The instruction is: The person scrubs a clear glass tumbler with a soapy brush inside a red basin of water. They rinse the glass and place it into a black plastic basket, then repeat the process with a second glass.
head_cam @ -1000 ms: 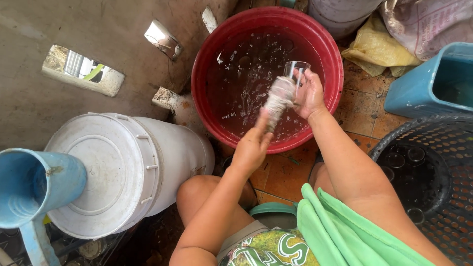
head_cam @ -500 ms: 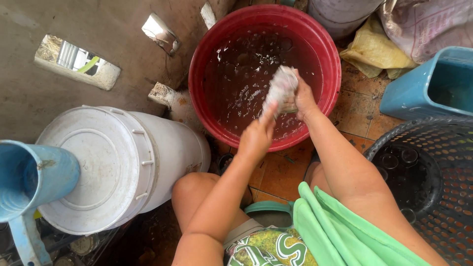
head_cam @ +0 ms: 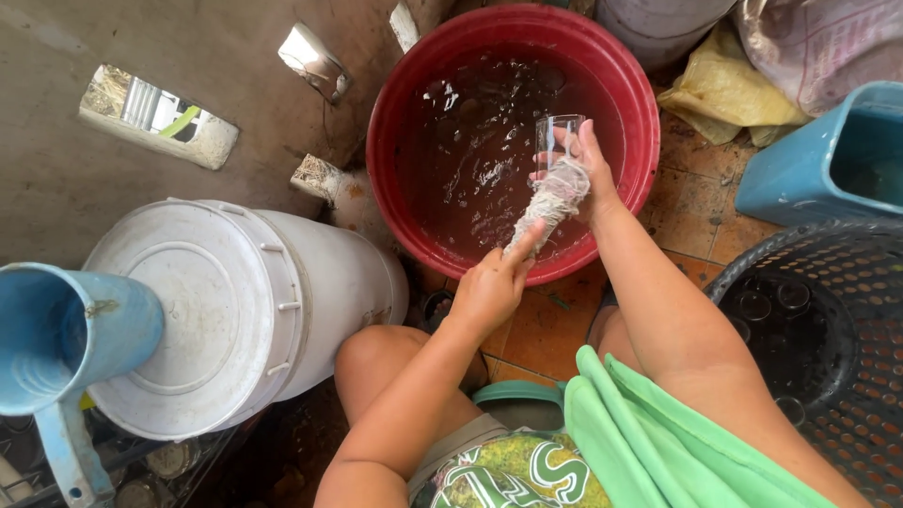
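A red plastic basin (head_cam: 630, 89) holds dark water with bubbles. Over it my right hand (head_cam: 591, 174) grips a clear drinking glass (head_cam: 555, 141), tilted on its side with the mouth toward my body. My left hand (head_cam: 489, 287) holds a whitish, soapy scrubbing cloth (head_cam: 550, 202) whose far end is pushed against the glass's mouth. Both forearms reach up from the bottom of the view, above my bent knee and green clothing.
A white lidded bucket (head_cam: 207, 310) lies left of my knee, with a blue jug (head_cam: 66, 343) beside it. A dark perforated basket (head_cam: 837, 310) with several glasses inside sits at right. A blue tub (head_cam: 818, 160) and yellow bags (head_cam: 724, 89) stand behind it.
The glass dipped into the cloth and water half a second ago and is now lifted clear again. The cloth has drawn back toward the glass's mouth.
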